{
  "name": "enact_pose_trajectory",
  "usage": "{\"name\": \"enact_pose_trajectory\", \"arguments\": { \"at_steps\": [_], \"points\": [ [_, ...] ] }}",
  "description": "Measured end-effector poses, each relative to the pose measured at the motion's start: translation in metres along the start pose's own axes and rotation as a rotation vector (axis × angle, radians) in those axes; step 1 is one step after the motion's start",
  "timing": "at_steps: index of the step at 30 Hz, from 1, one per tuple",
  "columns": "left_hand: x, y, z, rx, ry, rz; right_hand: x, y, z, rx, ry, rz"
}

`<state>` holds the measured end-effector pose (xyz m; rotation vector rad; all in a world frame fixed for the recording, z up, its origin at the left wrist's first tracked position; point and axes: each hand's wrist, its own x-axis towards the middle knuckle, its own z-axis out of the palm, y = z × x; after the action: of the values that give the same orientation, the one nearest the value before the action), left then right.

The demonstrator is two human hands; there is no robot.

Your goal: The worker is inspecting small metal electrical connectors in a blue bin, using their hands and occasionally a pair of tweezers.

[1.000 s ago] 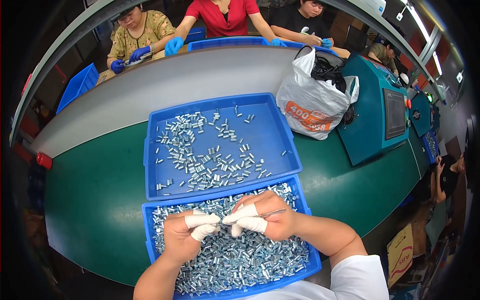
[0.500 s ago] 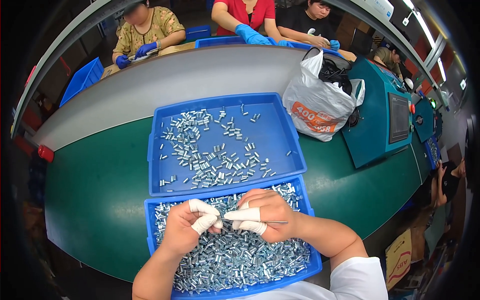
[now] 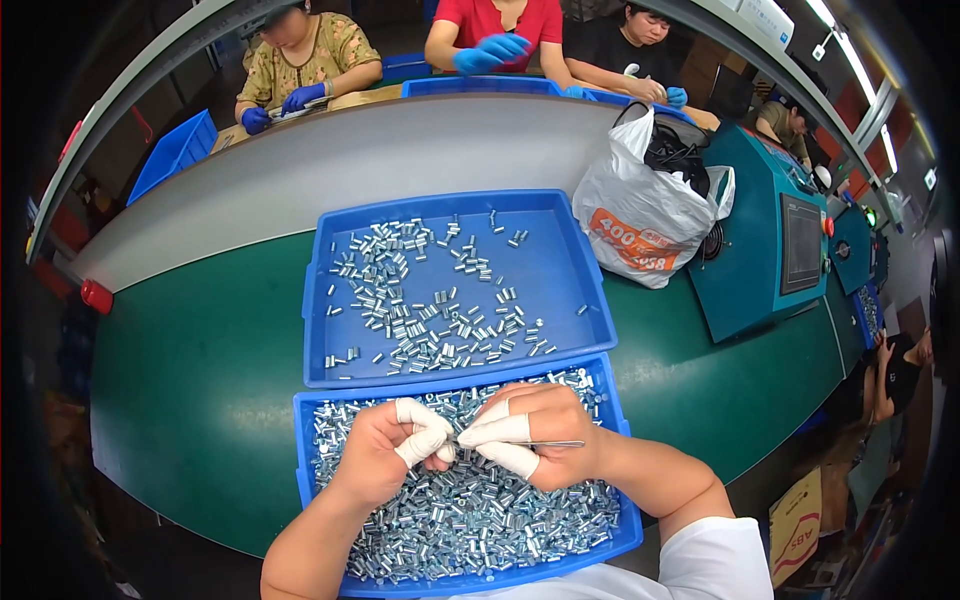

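In the head view, taking its centre as the clock's middle, the left hand (image 3: 378, 455) is at 7 o'clock, its thumb and forefinger drawn to a narrow pinch; whether a piece sits between them cannot be told, since the fingertips cover the spot. The right hand (image 3: 555, 430), at 5 o'clock, grips a slim metal tool (image 3: 560, 443); its rear end points to 3 o'clock from the grip, while its working tip is lost among the fingertips where the two hands almost meet. White finger covers (image 3: 500, 430) wrap the thumb and finger ends of both hands.

Beneath them at 6 o'clock lies the lower blue tray (image 3: 303, 445), heaped with small metal pieces (image 3: 490, 530); the hands and forearms hide part of the heap, and a white sleeve (image 3: 715, 550) covers part of the near ground at 5 o'clock. Just beyond, toward 12, the upper blue tray (image 3: 550, 255) holds a loose scatter of similar cylinders (image 3: 395, 290), too small to make out in detail.

At 2 o'clock a white plastic bag (image 3: 625, 185) partly hides dark cables (image 3: 672, 150), beside a teal machine (image 3: 735, 270). Along the top, from 11 to 1, three co-workers are cut off by the partition (image 3: 400, 145) and upper edge; blue gloves (image 3: 303, 97) show at 11.
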<state>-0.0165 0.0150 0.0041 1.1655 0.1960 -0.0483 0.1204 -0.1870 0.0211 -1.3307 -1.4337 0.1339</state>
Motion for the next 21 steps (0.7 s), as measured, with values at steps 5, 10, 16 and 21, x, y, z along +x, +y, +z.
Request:
{"name": "enact_pose_trajectory", "arguments": {
  "at_steps": [5,10,16,21],
  "points": [
    [0.001,0.002,-0.001,-0.001,-0.012,-0.011,-0.002,-0.005,0.004,0.034,0.047,0.082],
    [0.001,0.002,-0.003,-0.05,-0.037,-0.021,0.002,-0.01,0.003,-0.094,0.01,-0.051],
    [0.0,0.001,-0.004,-0.023,-0.056,-0.035,-0.002,-0.007,0.002,0.047,-0.009,-0.012],
    [-0.003,0.001,-0.001,-0.131,-0.104,-0.077,-0.002,-0.01,0.001,0.184,-0.001,0.109]
  ]
}}
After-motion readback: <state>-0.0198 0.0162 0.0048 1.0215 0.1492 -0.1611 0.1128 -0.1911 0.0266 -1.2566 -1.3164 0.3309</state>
